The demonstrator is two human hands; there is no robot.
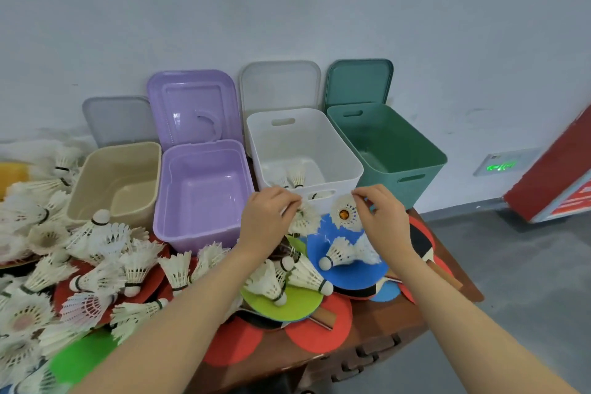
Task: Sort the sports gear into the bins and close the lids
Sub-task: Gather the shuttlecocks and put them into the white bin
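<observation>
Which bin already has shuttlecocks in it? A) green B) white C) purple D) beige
B: the white bin shows shuttlecocks on its floor, while the beige bin, purple bin and green bin show only bare floors.

No readable text; only a glowing green arrow sign on the wall, lettering blurred.

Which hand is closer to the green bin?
Right. The right hand pinches a shuttlecock just in front of the green bin; the left hand is farther, before the white bin.
</observation>
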